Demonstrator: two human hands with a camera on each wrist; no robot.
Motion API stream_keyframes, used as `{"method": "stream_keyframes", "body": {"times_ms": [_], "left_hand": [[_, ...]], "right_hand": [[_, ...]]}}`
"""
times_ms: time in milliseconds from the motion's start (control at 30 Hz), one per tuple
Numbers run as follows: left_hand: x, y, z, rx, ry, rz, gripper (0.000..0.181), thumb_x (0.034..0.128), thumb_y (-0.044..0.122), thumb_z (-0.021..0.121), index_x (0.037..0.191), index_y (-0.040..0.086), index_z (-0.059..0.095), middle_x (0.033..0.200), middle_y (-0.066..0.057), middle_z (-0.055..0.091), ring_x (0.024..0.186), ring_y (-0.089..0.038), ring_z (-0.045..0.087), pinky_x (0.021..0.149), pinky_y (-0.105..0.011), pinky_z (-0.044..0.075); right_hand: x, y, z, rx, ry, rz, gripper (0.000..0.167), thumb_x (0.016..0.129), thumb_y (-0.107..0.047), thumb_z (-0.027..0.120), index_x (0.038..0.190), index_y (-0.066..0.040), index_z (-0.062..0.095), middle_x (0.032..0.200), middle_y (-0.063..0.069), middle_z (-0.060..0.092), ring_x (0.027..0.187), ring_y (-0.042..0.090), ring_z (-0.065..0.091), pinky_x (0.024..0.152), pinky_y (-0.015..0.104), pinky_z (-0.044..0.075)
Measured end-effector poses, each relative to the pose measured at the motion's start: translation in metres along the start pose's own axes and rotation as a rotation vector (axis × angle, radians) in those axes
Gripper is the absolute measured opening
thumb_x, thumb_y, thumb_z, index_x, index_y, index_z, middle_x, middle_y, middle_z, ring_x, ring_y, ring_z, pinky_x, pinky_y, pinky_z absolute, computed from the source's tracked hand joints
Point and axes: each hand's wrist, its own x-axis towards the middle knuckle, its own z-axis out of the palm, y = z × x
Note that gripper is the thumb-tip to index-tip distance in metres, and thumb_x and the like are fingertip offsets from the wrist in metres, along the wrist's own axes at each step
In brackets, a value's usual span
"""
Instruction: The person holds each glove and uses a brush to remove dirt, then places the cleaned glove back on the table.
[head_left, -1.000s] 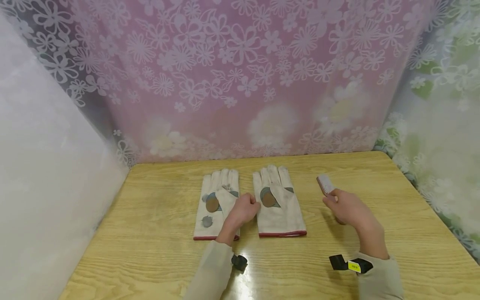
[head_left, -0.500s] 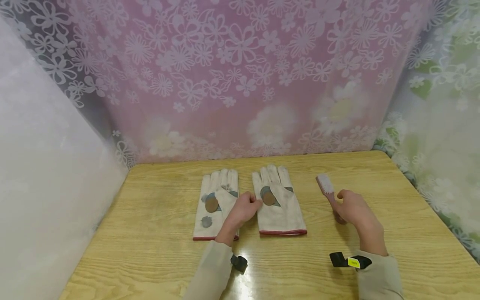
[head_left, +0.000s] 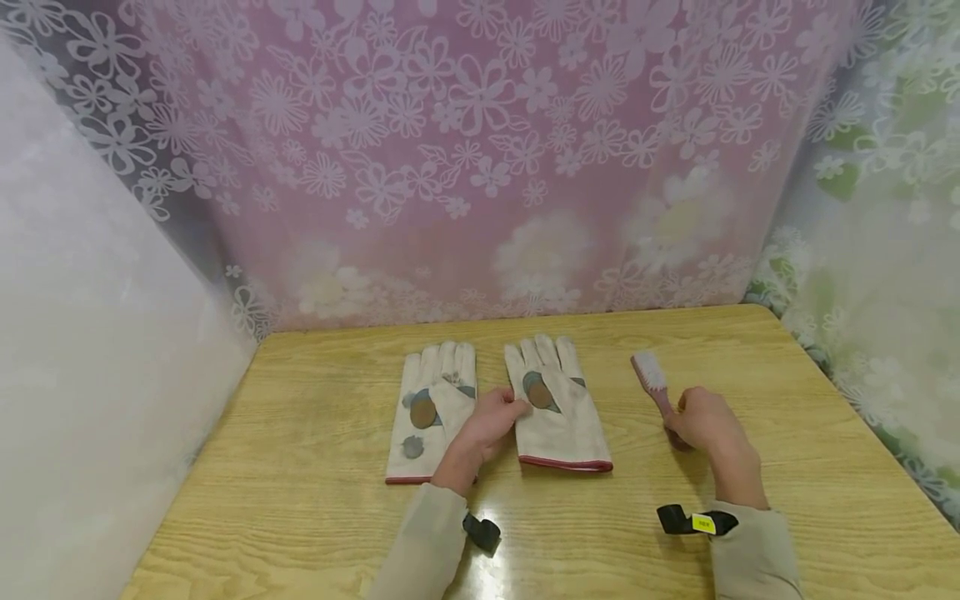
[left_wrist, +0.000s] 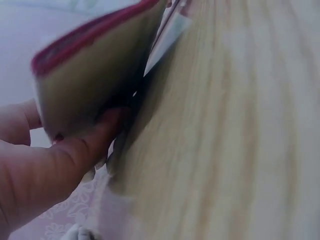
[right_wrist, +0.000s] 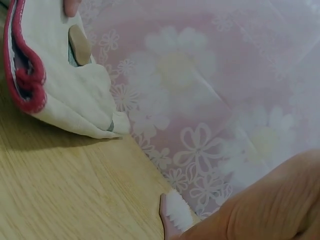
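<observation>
Two white work gloves with red cuff trim and a brown-and-blue patch lie side by side on the table in the head view. My left hand pinches the near side of the right-hand glove, its left edge raised off the wood in the left wrist view. The left-hand glove, marked with grey smudges, lies partly behind my left wrist. To the right, my right hand holds the handle of a scrub brush. Its white bristles face up, and its handle end is partly hidden under the hand.
The wooden table has rounded far corners. Behind it hangs a pink flowered curtain, with pale sheets on both sides. Black straps with small devices circle both wrists.
My right hand has slid from the brush's neck down its handle, the brush staying put. My left hand has moved slightly right onto the glove's edge, and the glove has tilted a little.
</observation>
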Motion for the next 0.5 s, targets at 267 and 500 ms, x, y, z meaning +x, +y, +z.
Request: {"method": "stream_keyframes", "body": {"times_ms": [267, 500], "left_hand": [[0.0033, -0.0061, 0.0021, -0.162, -0.042, -0.074, 0.042, 0.0806, -0.008, 0.053, 0.123, -0.007, 0.048, 0.102, -0.009, 0.062, 0.086, -0.015, 0.064, 0.075, -0.025, 0.054], [0.0034, -0.0038, 0.0021, -0.271, -0.100, -0.104, 0.047, 0.0814, -0.007, 0.050, 0.128, -0.004, 0.045, 0.109, -0.011, 0.062, 0.093, -0.017, 0.065, 0.080, -0.029, 0.055]], "right_hand": [[-0.0006, -0.0021, 0.0031, 0.019, 0.011, 0.011, 0.025, 0.092, -0.015, 0.064, 0.088, 0.009, 0.061, 0.074, 0.012, 0.059, 0.064, 0.023, 0.052, 0.056, 0.034, 0.044], [0.0008, -0.0020, 0.0033, -0.010, 0.004, 0.042, 0.025, 0.092, -0.017, 0.064, 0.089, 0.007, 0.059, 0.077, 0.012, 0.059, 0.066, 0.024, 0.052, 0.057, 0.035, 0.043]]}}
